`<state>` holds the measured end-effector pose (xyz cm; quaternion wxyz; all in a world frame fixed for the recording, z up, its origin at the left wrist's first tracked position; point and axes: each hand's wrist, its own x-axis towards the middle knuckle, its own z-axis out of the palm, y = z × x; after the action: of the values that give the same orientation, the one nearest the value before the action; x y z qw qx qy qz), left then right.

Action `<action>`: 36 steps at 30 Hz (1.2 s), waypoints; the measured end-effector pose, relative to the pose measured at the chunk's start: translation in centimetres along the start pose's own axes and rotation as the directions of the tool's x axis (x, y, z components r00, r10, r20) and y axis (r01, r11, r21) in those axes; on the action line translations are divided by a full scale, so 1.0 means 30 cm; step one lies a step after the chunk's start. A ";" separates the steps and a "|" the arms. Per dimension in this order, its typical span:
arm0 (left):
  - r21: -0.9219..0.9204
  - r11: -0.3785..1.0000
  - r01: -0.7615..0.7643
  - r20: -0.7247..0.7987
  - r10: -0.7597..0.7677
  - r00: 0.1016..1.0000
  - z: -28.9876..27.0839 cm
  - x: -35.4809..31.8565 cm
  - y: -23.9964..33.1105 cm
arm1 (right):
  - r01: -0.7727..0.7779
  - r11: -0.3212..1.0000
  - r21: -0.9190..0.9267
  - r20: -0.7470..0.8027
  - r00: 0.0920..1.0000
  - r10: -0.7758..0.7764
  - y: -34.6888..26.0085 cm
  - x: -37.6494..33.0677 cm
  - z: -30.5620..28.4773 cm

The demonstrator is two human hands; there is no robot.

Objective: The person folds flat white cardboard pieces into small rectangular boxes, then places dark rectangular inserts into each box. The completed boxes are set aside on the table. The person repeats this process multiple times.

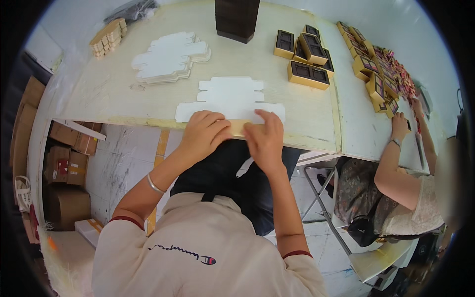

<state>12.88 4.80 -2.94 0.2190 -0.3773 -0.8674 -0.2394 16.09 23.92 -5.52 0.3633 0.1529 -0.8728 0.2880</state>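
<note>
The white carton blank point(230, 96) lies flat at the near edge of the table point(116, 101), its gold strip point(238, 127) showing between the two hands, which stand apart. The left hand point(205, 129) has its fingertips closed on the strip's left part; the right hand point(265, 136) meets its right part, but blur hides whether it pinches there. To crease this strip well, both sides probably want equal pressure, working along the fold line while the white panel stays flat and square; uneven force could skew the crease. At the right, gold boxes point(306, 81) carry dark inserts point(313, 46) with rectangular recesses, and I see nothing sitting in them. More gold boxes point(376, 88) stand farther right; what they hold is too small to tell. The tall dark box point(236, 20) at the far side has its top out of view, so its contents are hidden.
</note>
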 end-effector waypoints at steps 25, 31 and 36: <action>-0.363 0.800 0.478 0.345 -0.361 0.866 -0.001 0.231 -0.052 | -0.540 0.800 0.260 0.371 0.821 0.434 -0.068 0.114 0.027; -0.316 0.830 0.460 0.454 -0.293 0.841 -0.023 0.239 -0.226 | -0.192 0.969 0.153 0.316 0.939 0.136 -0.059 0.145 -0.115; -0.363 0.787 0.498 0.639 -0.179 0.748 -0.077 0.303 -0.257 | -0.022 0.994 -0.103 0.570 0.818 0.077 -0.040 0.061 -0.151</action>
<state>1.85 3.83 2.04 -0.2098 -0.3044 -0.8510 -0.3730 17.88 25.65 -1.14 0.0834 0.1927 -0.9575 0.1976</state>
